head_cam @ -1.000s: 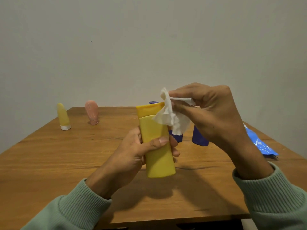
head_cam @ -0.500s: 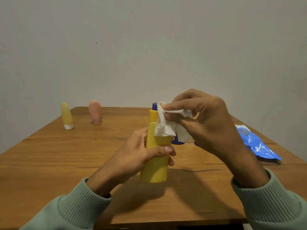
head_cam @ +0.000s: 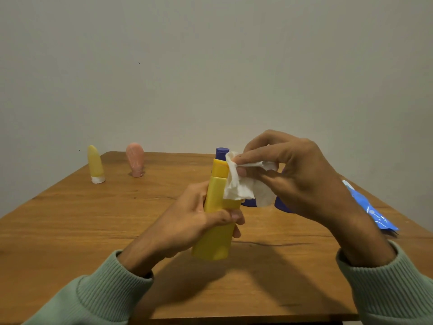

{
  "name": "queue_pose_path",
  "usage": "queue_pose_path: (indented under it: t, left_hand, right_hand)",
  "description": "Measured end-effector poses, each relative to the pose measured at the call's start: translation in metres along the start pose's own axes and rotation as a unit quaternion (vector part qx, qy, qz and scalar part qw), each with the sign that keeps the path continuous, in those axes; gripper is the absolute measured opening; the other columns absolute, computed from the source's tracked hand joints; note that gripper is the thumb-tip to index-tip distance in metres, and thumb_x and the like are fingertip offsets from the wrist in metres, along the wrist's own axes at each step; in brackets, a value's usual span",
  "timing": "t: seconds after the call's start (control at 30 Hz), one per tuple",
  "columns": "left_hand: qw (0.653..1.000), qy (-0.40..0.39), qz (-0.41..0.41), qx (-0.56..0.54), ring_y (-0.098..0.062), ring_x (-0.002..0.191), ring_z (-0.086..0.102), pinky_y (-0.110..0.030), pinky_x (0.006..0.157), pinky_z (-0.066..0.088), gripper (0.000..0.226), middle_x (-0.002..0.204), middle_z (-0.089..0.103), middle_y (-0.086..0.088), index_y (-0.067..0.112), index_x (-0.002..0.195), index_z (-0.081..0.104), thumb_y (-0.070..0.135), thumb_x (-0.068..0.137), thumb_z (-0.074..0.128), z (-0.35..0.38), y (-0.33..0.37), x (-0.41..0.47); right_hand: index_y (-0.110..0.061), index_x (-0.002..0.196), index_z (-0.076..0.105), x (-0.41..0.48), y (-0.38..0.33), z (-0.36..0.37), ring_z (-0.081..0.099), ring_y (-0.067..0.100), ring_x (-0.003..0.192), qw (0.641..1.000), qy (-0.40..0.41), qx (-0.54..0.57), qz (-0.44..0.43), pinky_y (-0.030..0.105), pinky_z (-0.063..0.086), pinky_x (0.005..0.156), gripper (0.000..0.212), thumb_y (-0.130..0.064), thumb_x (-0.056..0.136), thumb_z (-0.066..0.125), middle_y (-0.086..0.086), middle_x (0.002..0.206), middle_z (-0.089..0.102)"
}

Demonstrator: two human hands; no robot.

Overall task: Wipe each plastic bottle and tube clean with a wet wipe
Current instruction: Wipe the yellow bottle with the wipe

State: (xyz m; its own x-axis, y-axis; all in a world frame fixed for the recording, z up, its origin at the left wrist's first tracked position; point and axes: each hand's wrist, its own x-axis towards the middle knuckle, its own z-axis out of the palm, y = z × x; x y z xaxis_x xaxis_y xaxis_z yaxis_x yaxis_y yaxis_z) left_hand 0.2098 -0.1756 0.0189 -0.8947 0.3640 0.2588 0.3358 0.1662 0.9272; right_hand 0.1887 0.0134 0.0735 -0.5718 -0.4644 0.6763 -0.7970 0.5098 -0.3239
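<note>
My left hand (head_cam: 194,221) grips a yellow plastic bottle (head_cam: 216,240) upright above the wooden table (head_cam: 70,231), thumb across its front. My right hand (head_cam: 297,177) pinches a crumpled white wet wipe (head_cam: 236,184) against the bottle's cap and right shoulder. Behind the bottle stand dark blue bottles (head_cam: 222,153), mostly hidden by the hands and the wipe. A yellow tube (head_cam: 95,165) with a white cap and a pink tube (head_cam: 135,160) stand cap-down at the table's far left.
A blue wet wipe packet (head_cam: 375,212) lies near the table's right edge. A plain wall rises right behind the table's far edge. The table's near edge runs below my sleeves.
The yellow bottle has turned from its broad face to its narrow side in my left hand. The wipe has shifted along the cap and upper side.
</note>
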Motion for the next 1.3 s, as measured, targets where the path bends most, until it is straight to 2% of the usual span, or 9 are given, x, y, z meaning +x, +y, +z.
queue_pose_path:
  t: [0.3, 0.57, 0.73, 0.83, 0.93, 1.0, 1.13, 1.2, 1.3]
  left_hand:
    - [0.988, -0.033, 0.028, -0.147, -0.036, 0.083, 0.068, -0.046, 0.075, 0.057, 0.035, 0.097, 0.069, -0.018, 0.004, 0.118, 0.054, 0.014, 0.086, 0.063, 0.004, 0.001, 0.000]
    - [0.959, -0.074, 0.002, -0.274, -0.031, 0.078, 0.066, -0.046, 0.075, 0.055, 0.027, 0.099, 0.064, -0.020, 0.010, 0.117, 0.057, 0.020, 0.092, 0.055, 0.014, -0.001, 0.000]
    - [0.960, -0.043, 0.013, -0.276, -0.033, 0.085, 0.068, -0.045, 0.076, 0.057, 0.039, 0.101, 0.067, -0.020, 0.007, 0.125, 0.053, 0.028, 0.092, 0.054, 0.019, -0.001, 0.001]
    - [0.960, 0.021, 0.013, -0.279, -0.034, 0.090, 0.070, -0.047, 0.078, 0.058, 0.040, 0.108, 0.071, -0.016, 0.013, 0.129, 0.052, 0.031, 0.093, 0.051, 0.020, 0.003, 0.003]
    - [0.965, 0.060, 0.008, -0.255, -0.024, 0.095, 0.072, -0.039, 0.078, 0.060, 0.043, 0.107, 0.074, -0.006, 0.022, 0.120, 0.058, 0.039, 0.082, 0.047, 0.016, 0.005, 0.003]
    - [0.968, 0.041, -0.005, -0.246, -0.024, 0.090, 0.072, -0.038, 0.075, 0.060, 0.042, 0.102, 0.075, -0.006, 0.023, 0.117, 0.059, 0.042, 0.082, 0.046, 0.014, 0.006, 0.001]
    - [0.973, -0.038, -0.019, -0.228, -0.039, 0.088, 0.067, -0.048, 0.080, 0.056, 0.049, 0.098, 0.068, -0.023, 0.026, 0.131, 0.048, 0.052, 0.090, 0.045, 0.012, 0.003, -0.003]
    - [0.974, -0.009, -0.022, -0.227, -0.038, 0.082, 0.067, -0.045, 0.073, 0.057, 0.055, 0.092, 0.069, -0.023, 0.022, 0.128, 0.050, 0.058, 0.089, 0.037, 0.010, 0.001, -0.002]
    - [0.978, 0.056, -0.024, -0.201, -0.032, 0.075, 0.071, -0.037, 0.061, 0.058, 0.064, 0.088, 0.073, -0.018, 0.016, 0.119, 0.057, 0.062, 0.088, 0.025, 0.010, 0.002, -0.001]
  right_hand:
    - [-0.023, 0.097, 0.072, 0.000, -0.006, -0.003, 0.060, 0.002, 0.083, 0.996, 0.082, 0.044, 0.001, 0.013, 0.047, 0.064, 0.019, -0.026, 0.079, 0.070, -0.010, 0.091, 0.065]
    - [-0.013, 0.092, 0.074, -0.003, -0.009, 0.000, 0.069, 0.007, 0.074, 0.958, 0.115, 0.222, 0.142, 0.024, 0.057, 0.064, 0.022, -0.022, 0.072, 0.076, -0.004, 0.081, 0.073]
    - [-0.012, 0.091, 0.074, -0.003, -0.009, 0.002, 0.069, 0.009, 0.072, 0.958, 0.112, 0.208, 0.161, 0.030, 0.057, 0.060, 0.022, -0.023, 0.072, 0.078, -0.002, 0.078, 0.073]
    - [-0.016, 0.090, 0.075, -0.004, -0.012, 0.009, 0.067, 0.003, 0.073, 0.972, 0.088, 0.158, 0.152, 0.019, 0.053, 0.059, 0.021, -0.022, 0.071, 0.079, -0.006, 0.080, 0.072]
    - [-0.018, 0.090, 0.075, -0.005, -0.015, 0.013, 0.065, -0.001, 0.070, 0.986, 0.051, 0.087, 0.135, 0.013, 0.049, 0.057, 0.018, -0.022, 0.072, 0.078, -0.011, 0.078, 0.070]
    - [-0.019, 0.089, 0.075, -0.005, -0.014, 0.012, 0.064, -0.003, 0.070, 0.988, 0.061, 0.067, 0.127, 0.011, 0.049, 0.057, 0.018, -0.024, 0.072, 0.078, -0.012, 0.077, 0.069]
    - [-0.024, 0.092, 0.072, -0.003, -0.011, 0.012, 0.062, -0.005, 0.076, 0.987, 0.129, 0.044, 0.080, 0.010, 0.049, 0.060, 0.016, -0.023, 0.076, 0.075, -0.019, 0.080, 0.065]
    - [-0.028, 0.090, 0.072, -0.003, -0.013, 0.012, 0.060, -0.003, 0.078, 0.993, 0.102, 0.030, 0.057, 0.010, 0.046, 0.061, 0.015, -0.023, 0.076, 0.075, -0.022, 0.080, 0.062]
    - [-0.027, 0.089, 0.074, -0.005, -0.019, 0.011, 0.056, -0.001, 0.079, 0.998, -0.052, -0.003, 0.041, 0.012, 0.043, 0.063, 0.015, -0.019, 0.076, 0.075, -0.018, 0.085, 0.060]
